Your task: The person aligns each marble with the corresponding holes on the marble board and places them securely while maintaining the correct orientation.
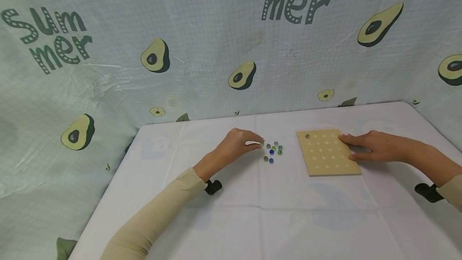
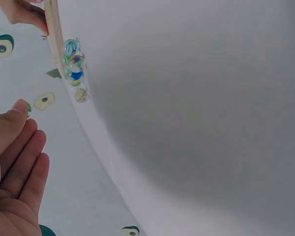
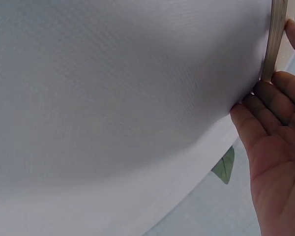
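Observation:
My left hand (image 1: 238,143) pinches a green glass marble (image 2: 29,110) between thumb and forefinger, the other fingers extended in the left wrist view. Just right of those fingertips, a loose group of small glass marbles (image 1: 272,152) in clear, green and blue lies on the table. My right hand (image 1: 379,147) rests on the right edge of a square wooden board (image 1: 330,156) with rows of shallow round hollows. Its thumb lies on the board's face and its nearly straight fingers (image 3: 250,123) are at the board's side. One dark marble (image 1: 307,136) sits in the board's far left corner hollow.
A white cloth covers the table (image 1: 288,216). Behind it hangs a pale curtain (image 1: 202,31) printed with avocados and lettering, meeting the table's back edge. A black wrist camera (image 1: 213,187) hangs under the left wrist, close above the cloth.

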A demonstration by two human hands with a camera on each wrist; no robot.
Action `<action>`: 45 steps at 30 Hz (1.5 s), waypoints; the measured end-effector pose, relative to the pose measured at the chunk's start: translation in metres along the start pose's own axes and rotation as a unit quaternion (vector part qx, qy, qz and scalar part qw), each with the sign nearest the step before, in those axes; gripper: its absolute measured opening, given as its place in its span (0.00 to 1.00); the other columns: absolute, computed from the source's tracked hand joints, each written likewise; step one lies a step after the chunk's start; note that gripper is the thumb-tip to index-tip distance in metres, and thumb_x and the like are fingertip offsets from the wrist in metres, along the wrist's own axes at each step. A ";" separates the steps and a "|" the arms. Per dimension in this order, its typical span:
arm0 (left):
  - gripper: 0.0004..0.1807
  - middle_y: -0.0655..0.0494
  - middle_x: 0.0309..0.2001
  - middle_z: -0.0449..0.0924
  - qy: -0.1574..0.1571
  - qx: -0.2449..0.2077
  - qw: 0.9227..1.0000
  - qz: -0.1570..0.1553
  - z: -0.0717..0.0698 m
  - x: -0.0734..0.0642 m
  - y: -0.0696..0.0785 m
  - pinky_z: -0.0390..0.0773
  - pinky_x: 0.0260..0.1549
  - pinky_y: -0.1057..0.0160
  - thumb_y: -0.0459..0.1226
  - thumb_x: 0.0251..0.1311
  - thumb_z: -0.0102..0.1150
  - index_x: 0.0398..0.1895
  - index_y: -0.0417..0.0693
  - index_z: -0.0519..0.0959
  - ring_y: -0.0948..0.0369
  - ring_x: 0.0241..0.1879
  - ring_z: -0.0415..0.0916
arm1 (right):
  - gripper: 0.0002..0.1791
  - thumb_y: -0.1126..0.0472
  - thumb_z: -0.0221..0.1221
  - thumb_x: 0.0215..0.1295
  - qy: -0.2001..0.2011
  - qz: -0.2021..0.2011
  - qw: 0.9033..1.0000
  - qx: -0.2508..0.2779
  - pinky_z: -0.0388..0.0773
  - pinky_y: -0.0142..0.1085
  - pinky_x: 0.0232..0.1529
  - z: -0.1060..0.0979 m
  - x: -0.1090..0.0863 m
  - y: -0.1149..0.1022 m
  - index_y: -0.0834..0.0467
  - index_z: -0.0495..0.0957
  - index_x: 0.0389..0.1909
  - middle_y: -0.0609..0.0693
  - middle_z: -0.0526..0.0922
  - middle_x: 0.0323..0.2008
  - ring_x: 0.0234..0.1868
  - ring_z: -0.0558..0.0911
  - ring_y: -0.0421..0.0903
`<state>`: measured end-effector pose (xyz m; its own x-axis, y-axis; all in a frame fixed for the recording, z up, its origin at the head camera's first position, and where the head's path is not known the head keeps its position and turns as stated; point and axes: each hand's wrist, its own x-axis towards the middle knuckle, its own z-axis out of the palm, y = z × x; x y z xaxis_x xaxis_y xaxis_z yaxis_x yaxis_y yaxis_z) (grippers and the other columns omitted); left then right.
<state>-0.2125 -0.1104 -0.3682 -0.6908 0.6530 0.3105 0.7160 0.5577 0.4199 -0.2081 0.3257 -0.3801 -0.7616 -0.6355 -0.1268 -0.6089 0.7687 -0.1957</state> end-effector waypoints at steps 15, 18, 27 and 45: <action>0.11 0.52 0.45 0.89 0.049 -0.031 0.998 0.040 0.012 0.013 0.008 0.79 0.49 0.75 0.31 0.59 0.71 0.46 0.40 0.88 0.60 0.48 0.86 | 0.38 0.42 0.61 0.71 0.012 -0.001 1.000 0.002 0.79 0.54 0.55 0.004 -0.004 0.002 0.63 0.69 0.72 0.64 0.73 0.68 0.62 0.79 0.61; 0.11 0.52 0.46 0.89 0.053 -0.030 0.997 0.039 0.015 0.016 0.010 0.78 0.49 0.75 0.31 0.59 0.71 0.46 0.41 0.89 0.60 0.48 0.86 | 0.38 0.42 0.61 0.71 0.012 -0.002 1.000 0.001 0.79 0.54 0.55 0.004 -0.003 0.002 0.63 0.69 0.72 0.64 0.73 0.68 0.61 0.80 0.60; 0.11 0.53 0.46 0.89 0.058 -0.030 0.997 0.039 0.023 0.026 0.015 0.78 0.50 0.75 0.33 0.61 0.70 0.47 0.42 0.89 0.61 0.49 0.86 | 0.38 0.42 0.61 0.70 0.008 -0.001 1.000 0.004 0.79 0.54 0.55 0.002 -0.003 0.002 0.63 0.69 0.72 0.65 0.73 0.67 0.61 0.80 0.60; 0.12 0.55 0.47 0.89 0.056 -0.038 0.997 0.029 0.045 0.057 0.023 0.77 0.50 0.77 0.37 0.64 0.69 0.48 0.44 0.89 0.62 0.50 0.85 | 0.34 0.46 0.61 0.72 0.004 -0.004 1.000 -0.014 0.81 0.51 0.53 0.002 0.000 0.001 0.62 0.71 0.71 0.65 0.76 0.65 0.58 0.83 0.57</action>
<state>-0.2305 -0.0374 -0.3793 -0.6580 0.6200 0.4273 0.7486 0.4771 0.4605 -0.2084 0.3263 -0.3820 -0.7586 -0.6408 -0.1179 -0.6205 0.7657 -0.1694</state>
